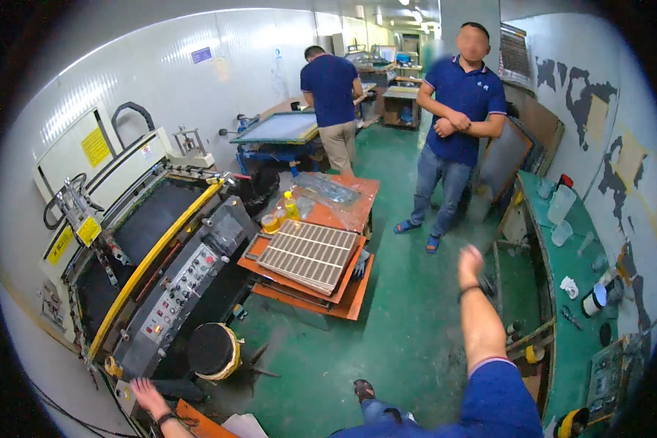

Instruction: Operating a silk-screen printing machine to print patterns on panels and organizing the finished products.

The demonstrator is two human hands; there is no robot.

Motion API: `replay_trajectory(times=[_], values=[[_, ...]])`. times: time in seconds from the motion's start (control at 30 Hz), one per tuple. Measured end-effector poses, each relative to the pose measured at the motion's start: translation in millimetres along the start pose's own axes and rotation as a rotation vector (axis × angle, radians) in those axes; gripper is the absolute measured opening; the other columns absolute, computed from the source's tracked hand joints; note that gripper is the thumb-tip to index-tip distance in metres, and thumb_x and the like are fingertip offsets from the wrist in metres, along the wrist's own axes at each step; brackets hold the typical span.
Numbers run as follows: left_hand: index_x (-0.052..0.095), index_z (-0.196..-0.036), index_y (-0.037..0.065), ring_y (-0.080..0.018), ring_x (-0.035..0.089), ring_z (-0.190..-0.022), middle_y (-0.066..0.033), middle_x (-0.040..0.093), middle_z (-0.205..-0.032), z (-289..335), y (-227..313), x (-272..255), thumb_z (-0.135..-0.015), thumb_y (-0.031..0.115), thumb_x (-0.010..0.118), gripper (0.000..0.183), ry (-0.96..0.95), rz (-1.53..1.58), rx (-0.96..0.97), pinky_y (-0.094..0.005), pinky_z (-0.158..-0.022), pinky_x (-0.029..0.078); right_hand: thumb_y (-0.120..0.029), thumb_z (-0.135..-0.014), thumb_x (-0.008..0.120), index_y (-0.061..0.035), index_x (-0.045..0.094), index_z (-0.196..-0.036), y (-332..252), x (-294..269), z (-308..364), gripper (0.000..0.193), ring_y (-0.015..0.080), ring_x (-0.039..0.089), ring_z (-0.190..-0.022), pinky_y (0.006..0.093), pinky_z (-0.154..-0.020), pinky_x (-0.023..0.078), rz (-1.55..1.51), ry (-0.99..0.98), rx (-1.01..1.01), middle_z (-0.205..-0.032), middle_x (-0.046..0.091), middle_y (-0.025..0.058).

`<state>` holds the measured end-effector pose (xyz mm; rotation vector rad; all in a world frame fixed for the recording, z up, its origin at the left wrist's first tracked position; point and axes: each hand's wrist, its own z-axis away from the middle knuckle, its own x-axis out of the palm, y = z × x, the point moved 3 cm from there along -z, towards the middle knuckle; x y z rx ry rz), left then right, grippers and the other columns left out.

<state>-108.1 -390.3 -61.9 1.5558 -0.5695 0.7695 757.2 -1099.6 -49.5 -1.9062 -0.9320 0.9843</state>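
Observation:
Low at the left, my left hand [150, 396] is held out with its fingers apart and nothing in it. It is nearest the front corner of a large printing machine [169, 310], whose control panel carries knobs and buttons. My right arm stretches forward over the green floor [387, 292]. At its end, my right hand [471, 264] is raised in the air, small and blurred, so its fingers do not show clearly. No object is visible in it. A round black-topped stool [213, 349] with a yellowish edge stands beyond my left hand.
An orange table [358, 201] bears a stack of slotted brown sheets [310, 252] and a yellow bottle [290, 206]. One person [460, 109] stands ahead with arms crossed; another [332, 102] bends at a framed screen [279, 128]. Along the right runs a green bench [562, 241] with plastic cups [561, 204].

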Motion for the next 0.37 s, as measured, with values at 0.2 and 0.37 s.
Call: replay_trajectory(times=[0.2, 0.37], values=[[0.045, -0.135, 0.006, -0.0297, 0.043, -0.125, -0.0174, 0.045, -0.136, 133.6, -104.4, 138.8, -0.098, 0.034, 0.042, 0.046, -0.074, -0.458, -0.198, -0.0368, -0.102, 0.033, -0.028, -0.085, 0.063, -0.0041, 0.062, -0.108, -188.3, 157.4, 167.8, 0.033, 0.0269, 0.063, -0.096, 0.0376, -0.086, 0.049, -0.234, -1.3, -0.508, -0.105, 0.066, 0.0122], [0.028, -0.145, 0.005, -0.03, 0.043, -0.128, -0.0164, 0.046, -0.138, 205.7, 121.1, -175.4, -0.076, 0.05, 0.067, 0.091, 0.127, -0.263, -0.051, -0.0386, -0.112, 0.027, -0.029, -0.088, 0.064, -0.003, 0.061, -0.118, -105.7, 115.2, 206.0, 0.04, 0.0186, 0.064, -0.085, 0.0339, -0.076, 0.051, 0.213, -1.48, 0.077, -0.1, 0.069, 0.0088]])
